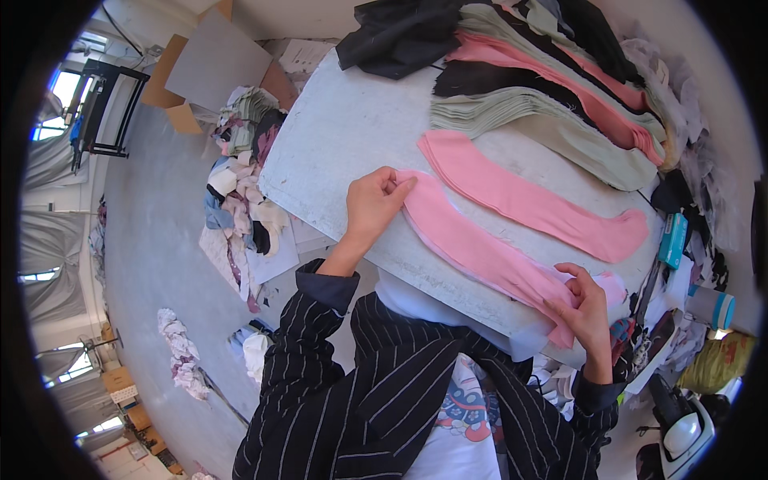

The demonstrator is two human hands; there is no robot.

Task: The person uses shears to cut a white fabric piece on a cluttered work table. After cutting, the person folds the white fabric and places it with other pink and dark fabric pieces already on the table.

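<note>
A long curved piece of pink cloth (480,248) lies along the table's near edge, with a paler layer showing at its edges. My left hand (374,206) pinches its left end between thumb and fingertips. Toward the other end, my right hand (588,308) has the cloth between its thumb and curled fingers. Just beyond lies a second pink piece (528,192) of similar curved shape, flat and untouched by either hand. At the back right are stacked cut strips, among them a pale green pile (512,112) and a black piece (504,80).
The pale table (320,136) runs under both hands. Crumpled black cloth (396,36) sits at its far edge. Scraps (240,192) heap on the floor at left by an open cardboard box (216,64). A teal box (673,240) and more scraps crowd the right side.
</note>
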